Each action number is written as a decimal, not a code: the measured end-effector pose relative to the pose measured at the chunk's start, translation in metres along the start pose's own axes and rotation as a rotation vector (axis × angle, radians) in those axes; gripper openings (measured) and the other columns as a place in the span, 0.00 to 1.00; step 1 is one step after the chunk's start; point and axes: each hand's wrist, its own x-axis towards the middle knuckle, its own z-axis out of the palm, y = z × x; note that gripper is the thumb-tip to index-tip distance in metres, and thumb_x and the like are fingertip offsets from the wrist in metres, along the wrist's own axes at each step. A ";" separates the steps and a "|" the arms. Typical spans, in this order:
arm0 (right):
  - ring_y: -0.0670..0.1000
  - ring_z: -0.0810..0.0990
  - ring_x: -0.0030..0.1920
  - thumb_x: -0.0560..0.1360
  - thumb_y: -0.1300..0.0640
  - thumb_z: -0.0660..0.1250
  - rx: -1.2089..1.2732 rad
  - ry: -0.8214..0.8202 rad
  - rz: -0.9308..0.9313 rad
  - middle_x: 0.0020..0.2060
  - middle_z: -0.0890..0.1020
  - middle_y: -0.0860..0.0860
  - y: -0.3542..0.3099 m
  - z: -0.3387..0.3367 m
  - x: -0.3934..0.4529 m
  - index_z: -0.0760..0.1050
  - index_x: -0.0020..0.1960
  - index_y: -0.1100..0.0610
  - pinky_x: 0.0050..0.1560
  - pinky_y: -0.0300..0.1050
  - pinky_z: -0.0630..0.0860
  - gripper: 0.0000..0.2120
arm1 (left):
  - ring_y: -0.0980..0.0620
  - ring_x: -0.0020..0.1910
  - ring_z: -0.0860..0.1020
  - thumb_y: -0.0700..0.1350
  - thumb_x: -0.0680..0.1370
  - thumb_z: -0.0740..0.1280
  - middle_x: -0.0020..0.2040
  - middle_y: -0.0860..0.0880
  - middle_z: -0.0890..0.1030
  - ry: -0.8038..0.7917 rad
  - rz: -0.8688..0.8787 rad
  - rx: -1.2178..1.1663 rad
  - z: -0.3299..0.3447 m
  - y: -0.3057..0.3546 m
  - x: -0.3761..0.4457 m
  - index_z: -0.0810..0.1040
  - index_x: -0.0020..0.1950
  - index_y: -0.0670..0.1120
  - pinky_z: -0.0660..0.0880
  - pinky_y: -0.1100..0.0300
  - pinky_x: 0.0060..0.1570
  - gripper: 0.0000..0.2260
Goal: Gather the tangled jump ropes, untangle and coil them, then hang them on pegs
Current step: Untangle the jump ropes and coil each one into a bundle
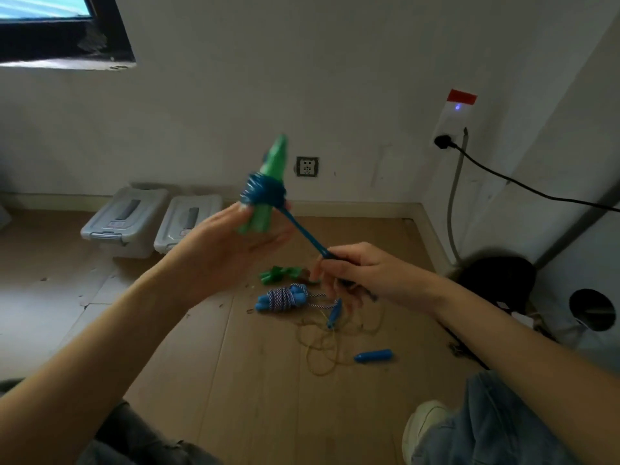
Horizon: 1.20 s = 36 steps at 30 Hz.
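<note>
Now left hand [231, 243] holds green handles [273, 182]; right hand [362, 273] pulls blue rope [302, 229].

1. There is one view only, from a camera worn on the person's head, so no part of the scene is shared with a second view.
2. It faces forward and down, toward the floor [235, 347] and the wall [335, 78] beyond.
3. It sits close: both forearms run in from the lower corners, and the left hand [231, 239] and right hand [362, 273] meet near mid-frame.
4. The wide lens bends the room's edges; a window [50, 28] fills the upper left corner.
</note>
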 end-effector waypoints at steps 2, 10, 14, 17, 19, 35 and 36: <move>0.45 0.68 0.26 0.78 0.52 0.57 0.184 -0.043 0.032 0.32 0.75 0.48 0.003 0.007 0.001 0.74 0.54 0.61 0.26 0.35 0.69 0.15 | 0.47 0.59 0.77 0.46 0.74 0.56 0.59 0.45 0.79 0.017 0.079 -0.080 0.003 0.001 0.006 0.79 0.58 0.45 0.76 0.50 0.55 0.17; 0.46 0.79 0.29 0.74 0.66 0.63 0.694 0.332 0.341 0.37 0.78 0.56 0.013 -0.010 0.002 0.78 0.49 0.64 0.31 0.39 0.79 0.06 | 0.54 0.39 0.74 0.42 0.71 0.60 0.42 0.46 0.77 0.206 0.084 -0.222 -0.005 0.001 0.009 0.71 0.56 0.39 0.78 0.63 0.37 0.15; 0.43 0.67 0.26 0.69 0.47 0.68 0.560 0.194 0.366 0.29 0.75 0.47 0.007 -0.007 0.003 0.78 0.51 0.59 0.23 0.34 0.65 0.18 | 0.53 0.36 0.76 0.39 0.76 0.59 0.40 0.45 0.79 0.314 0.102 -0.236 -0.005 -0.007 0.012 0.73 0.51 0.39 0.79 0.61 0.40 0.07; 0.42 0.62 0.23 0.70 0.52 0.70 0.209 0.182 0.297 0.24 0.71 0.44 0.009 0.001 0.005 0.79 0.48 0.59 0.20 0.34 0.58 0.12 | 0.53 0.35 0.77 0.40 0.79 0.57 0.41 0.45 0.78 0.406 0.111 -0.256 -0.008 -0.009 0.016 0.72 0.50 0.39 0.78 0.59 0.38 0.06; 0.42 0.64 0.22 0.71 0.53 0.67 0.271 0.203 0.234 0.25 0.73 0.46 0.010 0.000 0.005 0.80 0.45 0.60 0.20 0.34 0.61 0.11 | 0.53 0.34 0.78 0.40 0.79 0.58 0.44 0.44 0.78 0.413 0.115 -0.260 -0.009 -0.009 0.017 0.72 0.51 0.40 0.78 0.59 0.38 0.06; 0.48 0.74 0.25 0.76 0.55 0.65 -0.724 0.500 -0.258 0.26 0.79 0.49 0.005 0.016 0.004 0.81 0.36 0.53 0.25 0.45 0.69 0.11 | 0.50 0.41 0.77 0.39 0.79 0.58 0.47 0.41 0.75 0.616 -0.089 -0.199 -0.010 -0.015 0.020 0.66 0.54 0.38 0.78 0.56 0.40 0.06; 0.48 0.71 0.23 0.77 0.55 0.62 -0.744 0.555 -0.286 0.23 0.75 0.48 0.005 0.016 0.003 0.75 0.31 0.51 0.23 0.44 0.67 0.16 | 0.49 0.41 0.78 0.39 0.79 0.58 0.47 0.40 0.75 0.616 -0.104 -0.184 -0.010 -0.016 0.020 0.66 0.54 0.38 0.78 0.56 0.40 0.06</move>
